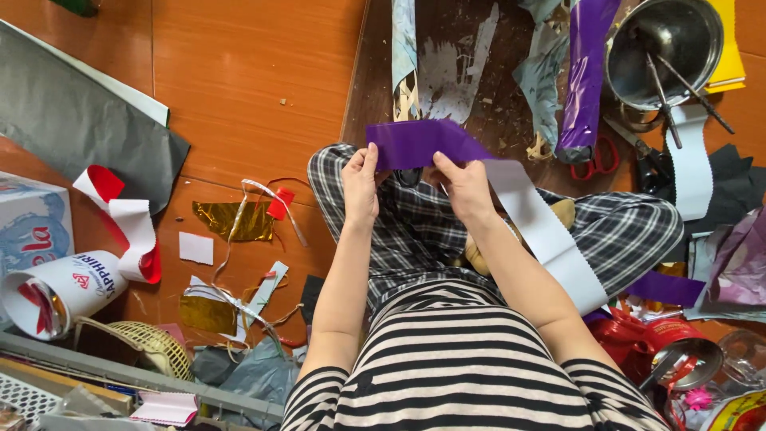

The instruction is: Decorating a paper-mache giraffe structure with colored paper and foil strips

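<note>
Both hands pinch a purple strip point(415, 142) at centre: left hand point(361, 187) closed on its lower edge, right hand point(464, 190) gripping the fold. Steel bowl point(666, 48) at two o'clock, red scissors point(598, 158) beside.

Bright, even light; sharp, edge-warped

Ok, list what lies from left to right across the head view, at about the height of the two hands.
Curled red and white paper strip → crumpled gold foil piece → left hand → purple paper strip with a white back → right hand → red-handled scissors → white zigzag-edged paper strip.
</note>
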